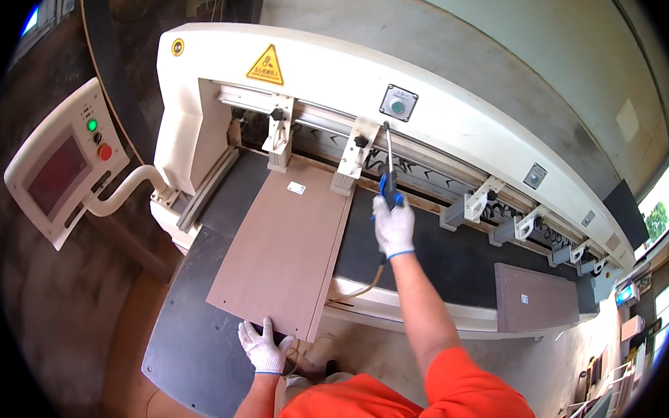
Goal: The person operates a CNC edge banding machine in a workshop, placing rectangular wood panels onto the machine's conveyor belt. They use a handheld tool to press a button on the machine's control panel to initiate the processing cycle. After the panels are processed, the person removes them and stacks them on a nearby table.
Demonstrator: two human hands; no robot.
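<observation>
My right hand (pixel 393 226), in a white knit glove, is closed round the handle of a blue and black air blow gun (pixel 389 186). Its long thin nozzle points away from me, up to the machine's beam, and a tan hose (pixel 366 292) trails below my wrist. A long brownish-mauve board (pixel 284 240) with a small white label lies on the machine's black table, its far end at two grey clamp blocks. Also gloved, my left hand (pixel 263 349) rests with spread fingers at the board's near edge.
The white machine (pixel 334 67) spans the far side, with several more clamp blocks (pixel 467 208) to the right. A control panel (pixel 61 160) on a curved arm stands at left. More mauve boards (pixel 535 299) lie at the right end. A grey side table (pixel 191 338) extends near left.
</observation>
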